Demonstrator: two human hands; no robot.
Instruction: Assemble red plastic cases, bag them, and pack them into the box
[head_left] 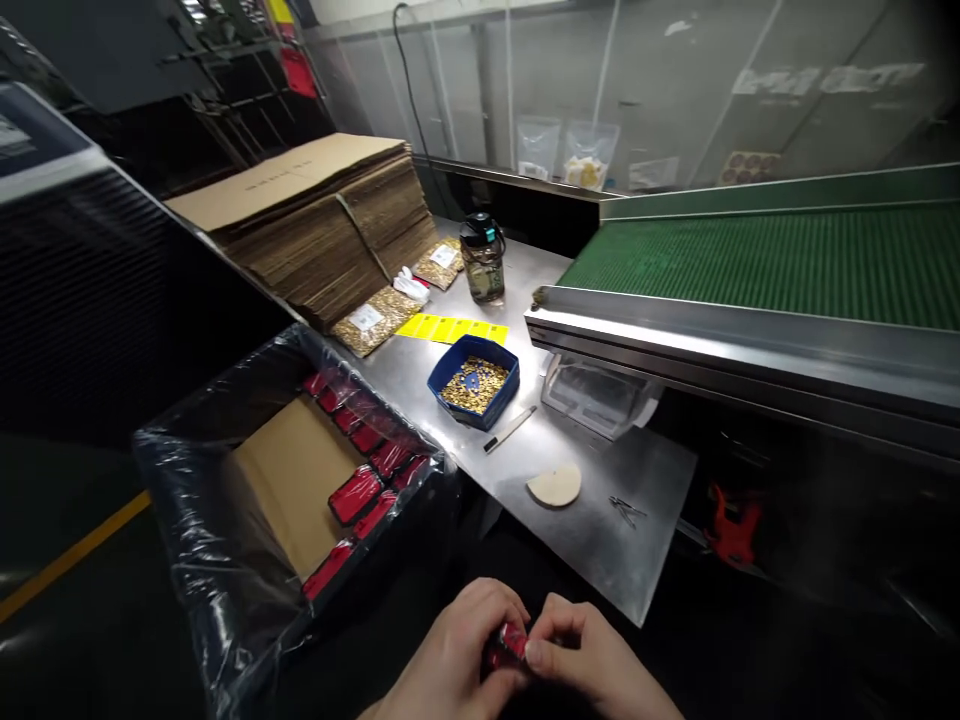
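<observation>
At the bottom of the view my left hand [450, 660] and my right hand [592, 660] meet around a small red case [510, 642], both gripping it below the steel table's near corner. To the left stands a cardboard box lined with black plastic [195, 520], holding a row of similar red cases [360, 470] along its right wall. On the steel table [600, 540] a blue tray [474, 382] holds small gold parts.
A green conveyor belt [765, 260] runs at the right with a clear tray [596, 395] under its edge. On the table lie a pen [510, 430], a pale disc [555, 486], tweezers [624, 512], yellow labels [451, 328], bagged gold parts [375, 320], a bottle [482, 258] and stacked flat cardboard [322, 220].
</observation>
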